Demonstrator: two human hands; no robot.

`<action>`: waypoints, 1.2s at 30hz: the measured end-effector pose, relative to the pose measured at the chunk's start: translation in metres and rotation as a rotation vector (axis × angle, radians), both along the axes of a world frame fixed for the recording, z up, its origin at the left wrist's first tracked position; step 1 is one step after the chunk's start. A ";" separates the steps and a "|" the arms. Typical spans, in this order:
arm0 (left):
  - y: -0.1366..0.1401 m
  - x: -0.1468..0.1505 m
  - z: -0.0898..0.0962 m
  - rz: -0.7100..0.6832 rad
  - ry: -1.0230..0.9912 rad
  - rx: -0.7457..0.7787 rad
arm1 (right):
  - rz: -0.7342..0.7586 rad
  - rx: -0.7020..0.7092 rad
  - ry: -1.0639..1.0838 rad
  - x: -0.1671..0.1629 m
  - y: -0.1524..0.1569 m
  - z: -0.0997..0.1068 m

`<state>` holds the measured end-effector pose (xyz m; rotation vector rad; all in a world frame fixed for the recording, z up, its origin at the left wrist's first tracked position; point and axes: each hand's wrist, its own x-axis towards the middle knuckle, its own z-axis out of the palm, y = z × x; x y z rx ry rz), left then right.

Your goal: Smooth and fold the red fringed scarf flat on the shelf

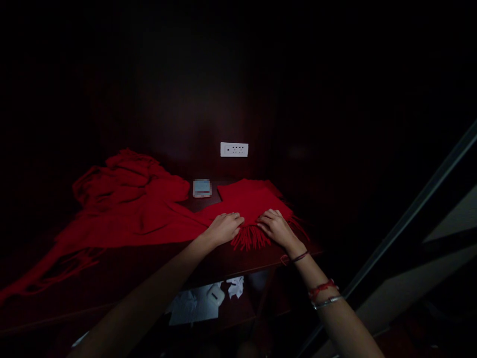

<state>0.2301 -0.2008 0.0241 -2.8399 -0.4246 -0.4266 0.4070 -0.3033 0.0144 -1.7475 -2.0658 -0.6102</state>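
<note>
A red fringed scarf [149, 223] lies across a dark wooden shelf [208, 258]. Its left part is heaped and wrinkled, with strands trailing to the lower left. On the right, a flatter section [249, 196] appears folded in layers, with tassels [250, 237] hanging toward the front edge. My left hand [224, 227] grips the cloth just left of these tassels, fingers bent. My right hand [275, 226] is closed on the cloth to their right, fingers curled. The fingertips of both hands are partly hard to make out in the dim light.
Behind the scarf lies a phone-like device [202, 188] with a lit, blurred screen. A white socket panel [234, 149] is on the back wall. Below are papers [196, 306] and a small white case [215, 294]. A diagonal metal edge [410, 211] runs along the right.
</note>
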 end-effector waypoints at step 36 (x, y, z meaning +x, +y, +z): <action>0.032 -0.032 -0.018 -0.074 -0.063 -0.016 | 0.167 -0.047 -0.067 -0.027 0.036 -0.010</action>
